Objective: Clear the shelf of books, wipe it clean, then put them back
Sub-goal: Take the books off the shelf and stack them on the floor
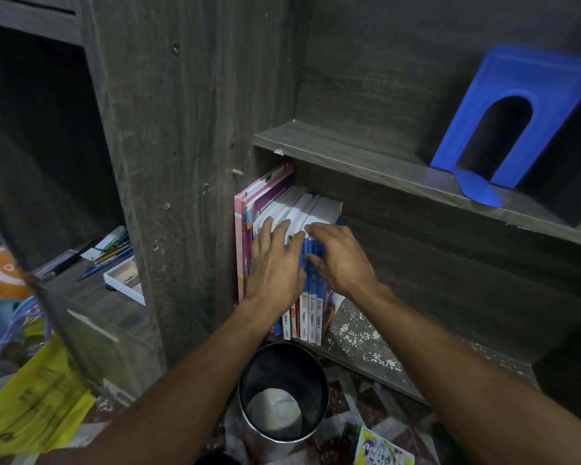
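A row of upright books (311, 310) stands at the left end of the lower shelf (366, 347), pressed against the dark wooden side panel. Pink and purple books (249, 213) are at the far left, blue-and-white spines to the right. My left hand (274, 263) lies flat with straight fingers across the spines and top edges. My right hand (341, 258) hooks its fingers over the tops of the blue-spined books on the right of the row. The shelf board beside the books is speckled with white crumbs and dust.
A blue metal bookend (514, 119) stands on the upper shelf (366, 162). A black waste bin (284, 394) with crumpled paper sits on the floor below the books. A side ledge at left holds pens and a white tray (125, 280). Yellow paper (37, 404) lies lower left.
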Available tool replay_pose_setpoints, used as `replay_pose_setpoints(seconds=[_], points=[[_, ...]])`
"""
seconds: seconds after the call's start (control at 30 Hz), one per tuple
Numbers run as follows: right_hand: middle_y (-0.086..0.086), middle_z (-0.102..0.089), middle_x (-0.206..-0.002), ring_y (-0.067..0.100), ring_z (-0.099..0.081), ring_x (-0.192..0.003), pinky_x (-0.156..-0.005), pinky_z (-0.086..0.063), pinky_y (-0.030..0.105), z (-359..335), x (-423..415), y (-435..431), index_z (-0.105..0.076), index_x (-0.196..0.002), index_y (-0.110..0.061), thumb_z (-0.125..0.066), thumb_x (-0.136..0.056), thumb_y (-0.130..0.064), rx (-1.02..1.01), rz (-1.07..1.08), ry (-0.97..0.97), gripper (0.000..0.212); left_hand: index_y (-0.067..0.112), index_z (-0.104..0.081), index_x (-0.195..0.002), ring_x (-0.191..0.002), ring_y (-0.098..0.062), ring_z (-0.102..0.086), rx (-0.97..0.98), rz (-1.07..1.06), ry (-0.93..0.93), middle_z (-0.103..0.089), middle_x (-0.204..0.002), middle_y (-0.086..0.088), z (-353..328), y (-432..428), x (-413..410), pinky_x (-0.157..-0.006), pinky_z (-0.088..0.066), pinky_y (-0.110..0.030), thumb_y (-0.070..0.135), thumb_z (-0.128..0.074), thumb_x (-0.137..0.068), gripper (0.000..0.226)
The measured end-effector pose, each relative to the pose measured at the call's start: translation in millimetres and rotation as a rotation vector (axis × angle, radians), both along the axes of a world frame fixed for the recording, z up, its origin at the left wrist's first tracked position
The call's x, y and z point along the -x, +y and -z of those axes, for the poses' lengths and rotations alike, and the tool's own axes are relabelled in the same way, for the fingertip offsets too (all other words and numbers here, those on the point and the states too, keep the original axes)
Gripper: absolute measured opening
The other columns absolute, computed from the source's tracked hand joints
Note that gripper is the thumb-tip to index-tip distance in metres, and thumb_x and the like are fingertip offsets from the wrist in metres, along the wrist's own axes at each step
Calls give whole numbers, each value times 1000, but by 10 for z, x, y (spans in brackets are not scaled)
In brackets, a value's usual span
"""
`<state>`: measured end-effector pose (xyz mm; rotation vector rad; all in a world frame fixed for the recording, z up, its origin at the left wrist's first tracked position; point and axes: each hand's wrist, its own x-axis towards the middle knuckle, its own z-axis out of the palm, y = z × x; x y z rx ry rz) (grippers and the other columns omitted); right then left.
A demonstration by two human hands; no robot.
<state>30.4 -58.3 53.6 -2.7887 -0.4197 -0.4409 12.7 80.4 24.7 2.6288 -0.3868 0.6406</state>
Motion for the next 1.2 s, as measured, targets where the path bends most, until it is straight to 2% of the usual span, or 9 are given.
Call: replay_pose_setpoints(seconds=[0.27,0.33,0.43,0.63,0.77,0.87,1.0,1.1,1.2], points=[[-2,-53,-146,18,-39,-135,-114,-34,37,13,31,-163,-50,-143,-19,-69,-91,-25,-63,-12,-21,56,10,-45,-141,-147,-34,-9,-11,29,-68,-36,-150,-10,-57,-120,16,-119,-8,-46,15,-63,-88,57],[-2,-52,-146,17,-39,-136,-115,-32,32,-6,45,-211,-50,-144,-18,-70,-91,-23,-101,-17,5,57,7,-53,-135,-144,-35,-20,-16,32,-97,-47,-140,-11,-62,-162,23,-116,-19,-47,12,-67,-83,54],[-1,-49,-149,16,-41,-137,-113,-32,30,-38,62,-273,-49,-144,-19,-71,-89,-21,-166,-23,64,59,8,-61,-125,-129,-30,-39,-65,3,-133,-59,-124,-8,-96,-213,31,-101,-36,-43,15,-70,-79,47],[-1,-46,-151,15,-42,-137,-120,-28,37,-50,53,-335,-46,-146,-20,-74,-87,-16,-223,-37,156,66,9,-52,-135,-115,-25,-46,-140,-60,-62,-65,-119,-7,-187,-286,78,-91,-38,-37,23,-59,-90,48],[-1,-38,-156,15,-37,-142,-118,-31,33,-27,18,-365,-44,-147,-21,-75,-86,-12,-246,-69,201,69,8,-37,-142,-103,-25,-60,-4,-37,57,-62,-115,-12,-159,-334,115,-80,-52,-33,16,-61,-92,56],[-2,-30,-160,14,-29,-146,-117,-27,27,-29,-1,-390,-46,-146,-22,-74,-85,-9,-245,-95,212,68,10,-29,-146,-101,-26,-63,169,7,143,-58,-120,-13,-85,-364,101,-82,-55,-35,14,-67,-88,69],[-1,-29,-161,14,-26,-147,-119,-25,28,-34,-20,-439,-44,-147,-21,-75,-85,-11,-251,-93,219,71,9,-35,-140,-90,-20,-67,452,23,172,-63,-111,-9,75,-414,14,-73,-59,-37,14,-72,-84,68],[0,-31,-159,14,-28,-146,-118,-23,24,-51,-40,-483,-43,-148,-16,-78,-82,-12,-283,-78,236,74,9,-45,-131,-73,-15,-66,499,1,206,-65,-93,-4,109,-459,3,-62,-59,-34,17,-73,-84,55],[2,-34,-158,16,-30,-146,-121,-25,32,-60,-62,-519,-45,-147,-13,-81,-79,-14,-284,-77,239,77,11,-39,-129,-76,-18,-67,539,4,260,-64,-95,-5,106,-488,10,-63,-60,-36,13,-73,-84,57]])
